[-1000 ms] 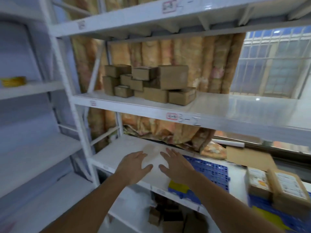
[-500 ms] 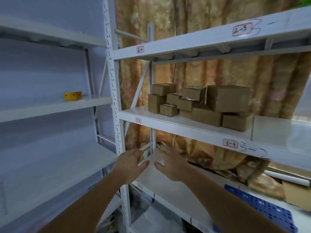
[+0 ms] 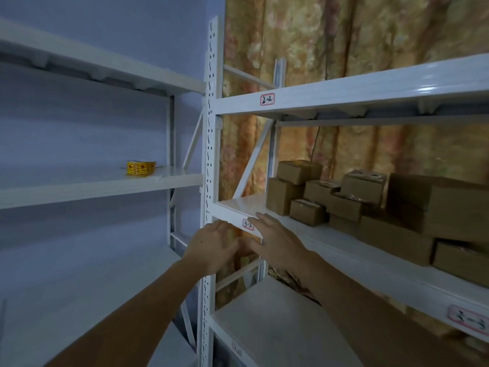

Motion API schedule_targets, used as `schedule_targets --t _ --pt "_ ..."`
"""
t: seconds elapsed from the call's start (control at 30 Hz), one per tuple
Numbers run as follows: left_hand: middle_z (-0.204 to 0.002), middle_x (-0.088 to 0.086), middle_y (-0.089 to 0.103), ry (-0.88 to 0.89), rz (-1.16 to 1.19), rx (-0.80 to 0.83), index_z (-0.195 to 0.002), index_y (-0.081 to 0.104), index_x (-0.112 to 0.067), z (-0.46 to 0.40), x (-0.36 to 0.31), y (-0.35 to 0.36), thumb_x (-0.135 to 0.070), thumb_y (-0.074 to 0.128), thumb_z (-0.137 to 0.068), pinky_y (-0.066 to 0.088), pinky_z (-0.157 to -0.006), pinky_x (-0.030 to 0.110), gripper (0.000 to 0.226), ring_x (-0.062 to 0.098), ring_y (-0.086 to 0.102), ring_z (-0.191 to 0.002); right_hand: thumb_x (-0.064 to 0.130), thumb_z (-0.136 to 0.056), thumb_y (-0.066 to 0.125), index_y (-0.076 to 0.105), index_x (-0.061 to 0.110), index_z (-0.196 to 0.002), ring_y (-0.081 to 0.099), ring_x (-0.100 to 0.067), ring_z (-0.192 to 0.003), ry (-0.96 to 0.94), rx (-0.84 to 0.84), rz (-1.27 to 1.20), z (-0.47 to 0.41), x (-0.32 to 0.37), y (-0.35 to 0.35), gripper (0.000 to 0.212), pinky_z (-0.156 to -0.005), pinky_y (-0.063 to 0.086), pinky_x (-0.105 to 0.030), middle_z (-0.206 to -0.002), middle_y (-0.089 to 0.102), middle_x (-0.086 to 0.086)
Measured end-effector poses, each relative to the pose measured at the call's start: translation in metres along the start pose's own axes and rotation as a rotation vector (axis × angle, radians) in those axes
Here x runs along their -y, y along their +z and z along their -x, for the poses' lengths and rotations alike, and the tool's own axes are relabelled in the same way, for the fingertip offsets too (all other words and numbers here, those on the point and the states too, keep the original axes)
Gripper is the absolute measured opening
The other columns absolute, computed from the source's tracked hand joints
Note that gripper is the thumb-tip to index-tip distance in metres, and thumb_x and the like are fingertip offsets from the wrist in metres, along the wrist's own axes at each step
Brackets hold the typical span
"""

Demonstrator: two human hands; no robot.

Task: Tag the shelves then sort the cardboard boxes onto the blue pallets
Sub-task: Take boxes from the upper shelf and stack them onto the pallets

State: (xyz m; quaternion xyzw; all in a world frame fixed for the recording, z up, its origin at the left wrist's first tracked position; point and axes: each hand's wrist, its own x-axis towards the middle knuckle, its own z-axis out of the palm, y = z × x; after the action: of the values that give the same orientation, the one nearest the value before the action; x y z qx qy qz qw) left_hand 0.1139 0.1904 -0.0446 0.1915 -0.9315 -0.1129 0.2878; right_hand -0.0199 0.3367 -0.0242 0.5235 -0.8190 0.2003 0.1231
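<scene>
Shelves, white steel racking (image 3: 344, 250) w/ red-bordered paper tag "3-2" (image 3: 248, 224) on front edge, by the upright | step: tagging, looks like pressing it flat | L hand (image 3: 211, 245) & R hand (image 3: 275, 242) fingers straight, gripping nothing | shelf edge's long axis runs left-right, tag faces out | next: firm rub-down | brown cardboard boxes (image 3: 344, 197) wait on the shelf, right of the tag

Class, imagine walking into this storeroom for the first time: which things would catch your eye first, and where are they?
Two bare hands, left hand and right hand, reach at the front edge of the white metal shelf by a small red-bordered tag. On that shelf, to the right, sits a pile of brown cardboard boxes. A yellow roll of labels lies alone on the left rack's shelf.
</scene>
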Motion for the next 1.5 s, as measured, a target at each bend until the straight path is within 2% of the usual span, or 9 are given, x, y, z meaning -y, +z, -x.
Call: schedule_targets --t 0.5,0.57,0.73,0.87,0.97,1.13,1.2,1.3,1.5 --pt "-0.143 -0.004 0.055 0.136 0.381 -0.059 -0.144 0.051 -0.025 -0.147 0.065 0.03 -0.061 0.043 -0.099 0.044 -0.107 0.035 0.058 0.019 0.054 -0.129 0.04 -0.108 0.043 0.036 0.019 -0.157 0.008 -0.017 -0.158 0.086 -0.16 0.116 -0.121 -0.014 0.014 0.054 -0.127 0.017 -0.041 -0.168 0.023 0.001" --pt "-0.147 -0.002 0.051 0.133 0.495 -0.046 -0.149 0.048 -0.021 -0.167 0.059 0.034 -0.052 0.047 -0.103 0.037 -0.107 0.027 0.056 0.018 0.05 -0.134 0.043 -0.107 0.041 0.04 0.019 -0.155 0.009 -0.017 -0.158 0.117 -0.226 0.144 -0.131 -0.02 0.009 0.054 -0.126 0.02 -0.044 -0.167 0.026 0.0" --pt "-0.149 0.002 0.053 0.062 0.893 0.008 -0.147 0.051 -0.018 -0.213 0.024 0.047 -0.046 0.05 -0.104 0.039 -0.106 0.032 0.051 0.019 0.052 -0.132 0.037 -0.106 0.047 0.044 0.019 -0.153 0.012 -0.023 -0.157 0.18 -0.392 0.258 -0.14 -0.026 -0.014 0.05 -0.128 0.013 -0.042 -0.167 0.027 -0.003" --pt "-0.144 0.002 0.056 0.074 1.03 -0.008 -0.144 0.054 -0.016 -0.238 -0.004 0.052 -0.042 0.05 -0.105 0.036 -0.102 0.027 0.046 0.021 0.051 -0.133 0.035 -0.103 0.051 0.041 0.02 -0.153 0.018 -0.024 -0.156 0.284 -0.591 0.243 -0.14 -0.039 -0.04 0.053 -0.125 0.023 -0.045 -0.166 0.027 -0.005" --pt "-0.15 -0.001 0.051 0.114 1.086 0.024 -0.147 0.051 -0.018 -0.254 -0.025 0.056 -0.044 0.049 -0.105 0.036 -0.107 0.028 0.049 0.017 0.046 -0.138 0.044 -0.103 0.049 0.029 0.022 -0.159 0.011 -0.022 -0.157 0.486 -0.655 0.141 -0.139 -0.046 -0.064 0.063 -0.125 0.015 -0.04 -0.169 0.02 -0.005" --pt "-0.142 0.0 0.058 0.09 1.068 0.121 -0.145 0.053 -0.023 -0.28 -0.051 0.054 -0.073 0.037 -0.093 0.043 -0.111 0.043 0.074 0.021 0.055 -0.128 0.086 -0.088 0.029 0.024 0.014 -0.16 0.019 -0.035 -0.154 0.818 -0.47 0.208 -0.143 -0.052 -0.095 0.102 -0.122 0.024 -0.053 -0.167 0.022 -0.016" --pt "-0.129 0.002 0.066 0.073 1.03 0.193 -0.137 0.06 -0.022 -0.285 -0.056 0.051 -0.087 0.028 -0.081 0.048 -0.104 0.046 0.091 0.022 0.061 -0.116 0.088 -0.087 0.022 0.042 0.006 -0.151 0.024 -0.035 -0.152 0.895 -0.314 0.235 -0.145 -0.053 -0.1 0.105 -0.12 0.026 -0.052 -0.164 0.03 -0.018" --pt "-0.099 0.003 0.072 0.075 0.908 0.272 -0.106 0.072 -0.019 -0.292 -0.061 0.05 -0.091 0.021 -0.083 0.053 -0.09 0.043 0.091 0.023 0.067 -0.092 0.092 -0.083 0.016 0.07 0.01 -0.12 0.028 -0.034 -0.151 0.916 -0.192 0.283 -0.15 -0.064 -0.097 0.105 -0.118 0.027 -0.054 -0.153 0.047 -0.018" --pt "-0.084 0.007 0.071 0.098 0.824 0.242 -0.082 0.072 -0.014 -0.3 -0.059 0.055 -0.082 0.021 -0.092 0.055 -0.084 0.045 0.085 0.026 0.067 -0.08 0.092 -0.083 0.016 0.074 0.011 -0.108 0.03 -0.034 -0.149 0.893 -0.227 0.262 -0.163 -0.078 -0.086 0.102 -0.115 0.032 -0.052 -0.136 0.061 -0.017"
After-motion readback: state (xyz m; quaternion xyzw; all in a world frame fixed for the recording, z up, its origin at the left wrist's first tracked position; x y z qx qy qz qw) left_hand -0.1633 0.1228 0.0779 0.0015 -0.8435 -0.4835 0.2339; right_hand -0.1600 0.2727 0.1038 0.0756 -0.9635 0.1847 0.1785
